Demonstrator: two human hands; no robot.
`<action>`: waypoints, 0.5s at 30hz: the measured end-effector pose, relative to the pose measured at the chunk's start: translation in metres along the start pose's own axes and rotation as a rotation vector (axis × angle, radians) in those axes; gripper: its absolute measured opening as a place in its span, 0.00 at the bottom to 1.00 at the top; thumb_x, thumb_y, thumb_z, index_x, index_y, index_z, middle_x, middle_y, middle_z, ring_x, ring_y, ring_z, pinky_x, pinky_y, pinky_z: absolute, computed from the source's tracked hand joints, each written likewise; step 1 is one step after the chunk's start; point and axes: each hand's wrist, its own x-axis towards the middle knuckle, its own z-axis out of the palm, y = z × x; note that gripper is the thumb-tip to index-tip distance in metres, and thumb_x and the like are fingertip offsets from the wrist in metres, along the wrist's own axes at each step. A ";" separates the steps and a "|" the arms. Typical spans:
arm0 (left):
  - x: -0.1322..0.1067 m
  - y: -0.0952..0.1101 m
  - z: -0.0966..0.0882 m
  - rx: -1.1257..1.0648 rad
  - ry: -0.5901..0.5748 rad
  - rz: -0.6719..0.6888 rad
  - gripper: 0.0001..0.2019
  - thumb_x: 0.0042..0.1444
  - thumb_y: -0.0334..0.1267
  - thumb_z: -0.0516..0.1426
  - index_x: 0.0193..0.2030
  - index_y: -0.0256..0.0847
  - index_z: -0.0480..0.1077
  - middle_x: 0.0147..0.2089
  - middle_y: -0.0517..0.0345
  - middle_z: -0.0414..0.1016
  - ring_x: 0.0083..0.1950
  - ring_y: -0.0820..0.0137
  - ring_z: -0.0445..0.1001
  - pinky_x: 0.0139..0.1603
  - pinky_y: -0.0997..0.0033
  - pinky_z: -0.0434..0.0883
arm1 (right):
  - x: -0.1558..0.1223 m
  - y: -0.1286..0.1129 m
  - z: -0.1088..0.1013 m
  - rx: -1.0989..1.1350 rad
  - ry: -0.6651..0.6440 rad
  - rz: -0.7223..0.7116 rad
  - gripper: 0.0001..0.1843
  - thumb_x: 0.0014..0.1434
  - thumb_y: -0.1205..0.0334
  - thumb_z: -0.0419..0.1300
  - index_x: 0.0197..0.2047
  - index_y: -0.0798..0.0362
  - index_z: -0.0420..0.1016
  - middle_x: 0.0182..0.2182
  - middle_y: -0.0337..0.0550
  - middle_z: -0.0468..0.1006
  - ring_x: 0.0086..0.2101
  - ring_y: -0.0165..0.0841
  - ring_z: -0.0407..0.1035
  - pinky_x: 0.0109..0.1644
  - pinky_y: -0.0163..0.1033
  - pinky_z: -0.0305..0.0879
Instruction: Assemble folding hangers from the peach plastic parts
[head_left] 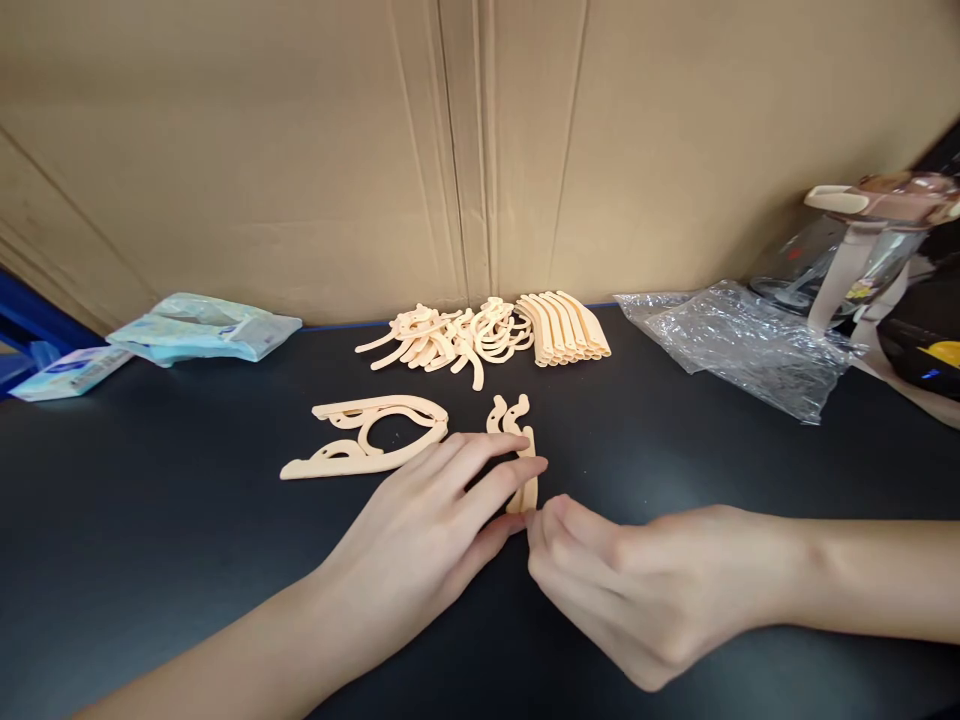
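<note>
Near the middle of the black table, my left hand (442,510) holds a cream plastic folding hanger part (529,490), its fingers over the part and its thumb by the lower end. Two curved hook ends (517,408) stick out beyond the fingers. My right hand (622,575) is closed in a pinch right at the lower end of that part; whatever its fingertips grip is hidden. Just left of my left hand lies a cream folding hanger (397,462), its two arms joined at the right and an oval opening between them.
Behind are a loose pile of curved cream pieces (450,338) and a neat row of hanger arms (564,328). Tissue packs (202,328) lie at left. Crumpled clear plastic bags (739,335) and a strapped clear bottle (862,250) sit at right. Cardboard (300,150) walls the back.
</note>
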 end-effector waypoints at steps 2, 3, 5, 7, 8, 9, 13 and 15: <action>0.001 -0.001 0.001 -0.003 -0.022 0.021 0.12 0.69 0.31 0.53 0.57 0.39 0.69 0.59 0.52 0.73 0.55 0.65 0.72 0.56 0.64 0.68 | -0.001 0.007 0.007 0.058 0.068 0.065 0.21 0.68 0.70 0.48 0.35 0.51 0.83 0.31 0.40 0.81 0.32 0.33 0.71 0.46 0.38 0.68; 0.001 -0.001 0.001 -0.006 -0.034 0.026 0.10 0.69 0.31 0.52 0.54 0.39 0.71 0.57 0.52 0.74 0.53 0.65 0.73 0.54 0.64 0.69 | -0.003 0.012 0.011 0.084 0.101 0.123 0.21 0.68 0.69 0.48 0.34 0.51 0.82 0.30 0.40 0.80 0.31 0.33 0.71 0.45 0.40 0.67; 0.002 0.000 0.000 -0.011 -0.048 0.021 0.08 0.68 0.30 0.53 0.49 0.39 0.73 0.52 0.54 0.76 0.49 0.65 0.75 0.50 0.65 0.70 | -0.007 0.027 0.023 0.104 0.138 0.276 0.20 0.69 0.67 0.50 0.31 0.52 0.79 0.26 0.40 0.76 0.29 0.33 0.68 0.41 0.41 0.64; 0.002 0.001 -0.001 -0.015 -0.053 0.003 0.09 0.68 0.29 0.54 0.50 0.40 0.73 0.52 0.55 0.77 0.46 0.67 0.75 0.48 0.65 0.69 | -0.010 0.042 0.040 0.068 0.067 0.407 0.17 0.68 0.67 0.53 0.30 0.54 0.79 0.25 0.41 0.74 0.28 0.34 0.65 0.37 0.42 0.59; 0.002 0.002 -0.001 -0.018 -0.053 -0.006 0.09 0.67 0.29 0.54 0.51 0.41 0.73 0.53 0.56 0.77 0.46 0.67 0.75 0.48 0.66 0.68 | -0.011 0.049 0.049 0.083 0.011 0.446 0.15 0.68 0.67 0.54 0.33 0.56 0.80 0.26 0.42 0.74 0.29 0.35 0.65 0.37 0.42 0.58; 0.002 0.002 -0.001 -0.024 -0.052 -0.013 0.10 0.68 0.29 0.54 0.52 0.41 0.72 0.54 0.56 0.76 0.47 0.68 0.75 0.49 0.66 0.68 | -0.012 0.055 0.059 0.123 -0.041 0.474 0.13 0.67 0.67 0.55 0.36 0.57 0.81 0.29 0.43 0.75 0.32 0.36 0.65 0.38 0.42 0.58; 0.002 0.002 0.000 -0.058 -0.062 -0.022 0.10 0.68 0.28 0.54 0.52 0.41 0.72 0.54 0.58 0.76 0.47 0.69 0.73 0.48 0.67 0.66 | -0.010 0.066 0.091 0.318 -0.210 0.533 0.15 0.64 0.69 0.57 0.50 0.53 0.82 0.34 0.46 0.75 0.37 0.38 0.66 0.42 0.41 0.55; 0.002 0.001 0.000 -0.063 -0.080 -0.028 0.11 0.67 0.28 0.54 0.52 0.41 0.72 0.54 0.58 0.75 0.47 0.69 0.73 0.48 0.67 0.66 | -0.008 0.068 0.099 0.360 -0.257 0.547 0.18 0.64 0.70 0.56 0.52 0.52 0.82 0.35 0.48 0.75 0.37 0.38 0.66 0.44 0.42 0.55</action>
